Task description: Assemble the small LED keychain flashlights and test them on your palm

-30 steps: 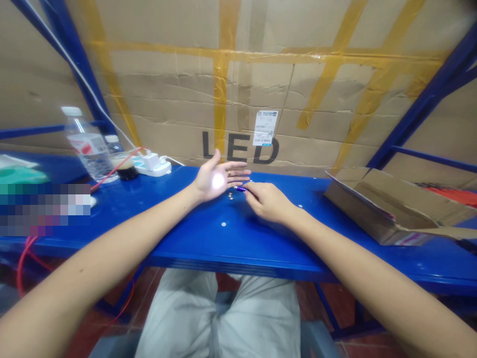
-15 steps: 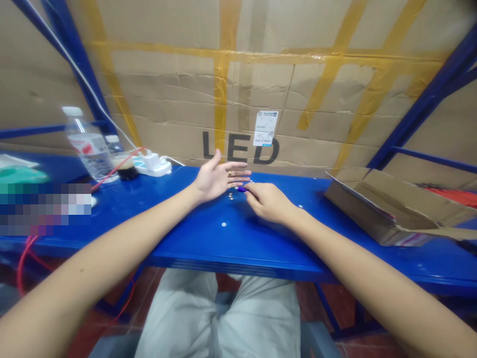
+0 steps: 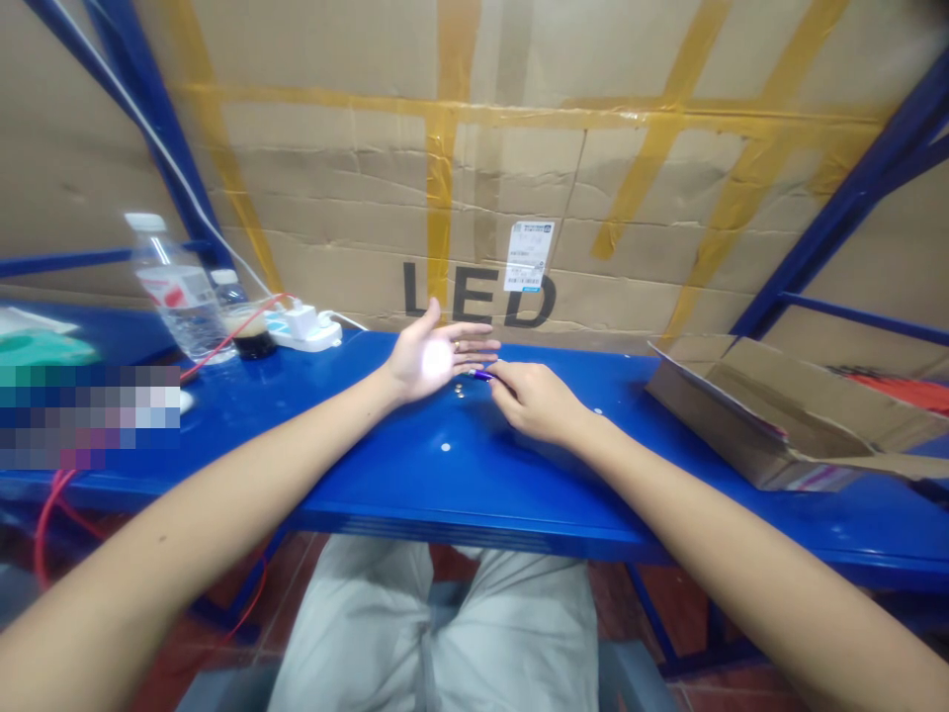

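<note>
My right hand (image 3: pixel 535 400) is closed around a slim purple flashlight (image 3: pixel 481 375), with only its front end showing past the fingers. It points left, and a bright white spot of light falls on the palm of my left hand (image 3: pixel 430 358). That hand is open, its palm turned toward the light, fingers stretched out to the right and a ring on one of them. Just below the flashlight, a few small shiny round pieces (image 3: pixel 459 392) lie on the blue table (image 3: pixel 415 475). They are too small to name for certain.
At the left stand a water bottle (image 3: pixel 178 297), a smaller bottle with dark liquid (image 3: pixel 248 326) and a white power strip (image 3: pixel 303 326) with a red cable. On the right lies an open cardboard box (image 3: pixel 741 425). A large taped carton (image 3: pixel 333 198) walls off the back.
The flashlight has come on: a bright spot now shows on my left palm, where there was none before. Both hands have stayed in nearly the same place.
</note>
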Tool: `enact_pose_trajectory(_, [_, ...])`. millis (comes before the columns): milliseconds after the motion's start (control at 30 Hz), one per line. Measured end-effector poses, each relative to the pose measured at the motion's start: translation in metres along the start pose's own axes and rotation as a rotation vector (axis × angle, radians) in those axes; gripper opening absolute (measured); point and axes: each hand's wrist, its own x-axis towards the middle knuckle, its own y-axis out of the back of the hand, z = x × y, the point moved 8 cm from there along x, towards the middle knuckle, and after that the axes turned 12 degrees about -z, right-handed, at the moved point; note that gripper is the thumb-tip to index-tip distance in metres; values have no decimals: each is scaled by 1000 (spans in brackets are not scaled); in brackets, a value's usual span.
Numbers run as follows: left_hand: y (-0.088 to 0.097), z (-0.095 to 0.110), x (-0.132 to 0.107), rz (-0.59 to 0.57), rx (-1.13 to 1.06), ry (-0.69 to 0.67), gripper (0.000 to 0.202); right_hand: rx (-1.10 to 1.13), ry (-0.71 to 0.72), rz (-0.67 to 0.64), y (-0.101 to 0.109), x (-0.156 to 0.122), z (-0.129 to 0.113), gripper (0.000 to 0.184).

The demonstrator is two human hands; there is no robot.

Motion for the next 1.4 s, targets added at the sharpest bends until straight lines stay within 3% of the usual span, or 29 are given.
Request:
enact_pose_trajectory(800, [-1, -1, 0, -16, -11, 7, 88, 20, -16, -13, -1, 0, 0, 28])
enact_pose_trajectory(1400, [-1, -1, -1, -23, -31, 14, 87, 12, -27, 99, 6, -2, 4, 25])
